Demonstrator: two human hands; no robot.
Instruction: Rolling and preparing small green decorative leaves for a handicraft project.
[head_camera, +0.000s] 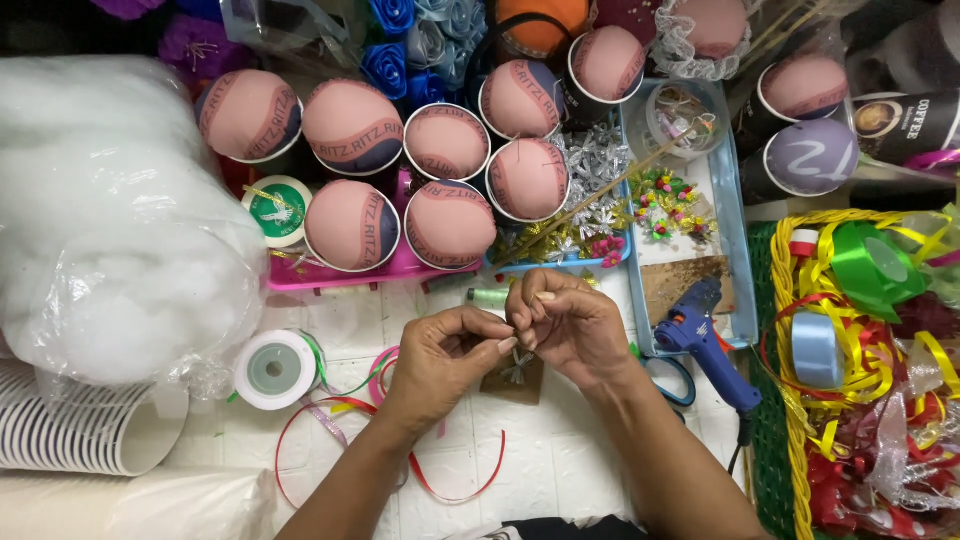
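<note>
White tiled counter (560, 450), crowded on every side with craft supplies. Both hands meet at its middle. Left hand (440, 360) and right hand (570, 325) are each pinched, fingertips touching, on something very small between them; too small to tell what it is. They hold it raised just above a brown card (520, 375) carrying a silver flower, probably to keep the fine work close under the eyes.

Around them:
- loose red ribbon (400, 465) looped on the counter under the left wrist
- white ribbon spool (276, 369) to the left
- blue glue gun (705, 335) just right of the right hand, resting on the rim of a pale blue tray (740, 240)
- pink fabric-covered cups (350, 225) packed in rows behind the hands, some in a pink tray
- bag of white stuffing (110, 220) far left, stacked paper cups (70, 435) below it
- yellow basket (790, 400) of ribbons far right

Free working space is narrow; cups and glue gun hem it in.
</note>
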